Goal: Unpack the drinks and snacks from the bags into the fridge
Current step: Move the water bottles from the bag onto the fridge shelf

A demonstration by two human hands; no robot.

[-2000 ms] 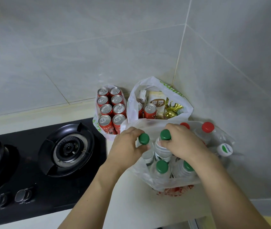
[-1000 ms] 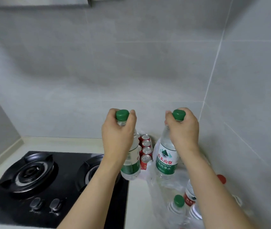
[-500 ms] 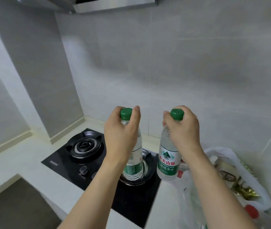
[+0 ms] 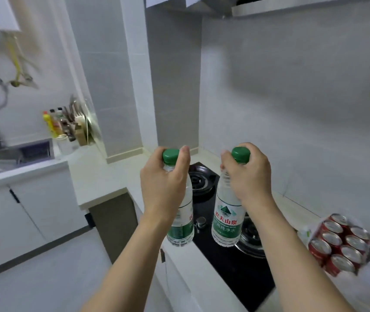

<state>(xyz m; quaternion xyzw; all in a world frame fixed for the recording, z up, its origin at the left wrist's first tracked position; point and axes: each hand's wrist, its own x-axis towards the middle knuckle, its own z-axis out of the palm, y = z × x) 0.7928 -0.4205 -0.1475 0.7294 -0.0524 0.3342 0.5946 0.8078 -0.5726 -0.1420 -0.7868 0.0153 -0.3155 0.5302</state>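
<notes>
Green-capped left bottle (image 4: 180, 224) gripped by left hand (image 4: 163, 183), right bottle (image 4: 225, 219) by right hand (image 4: 248, 174)

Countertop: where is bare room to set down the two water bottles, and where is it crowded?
Free: the white countertop between the gas stove and the sink, and the strip along the stove's front edge. Crowded: the right end, filled by the pack of red cans, and the corner with bottles and knives beside the sink.
</notes>
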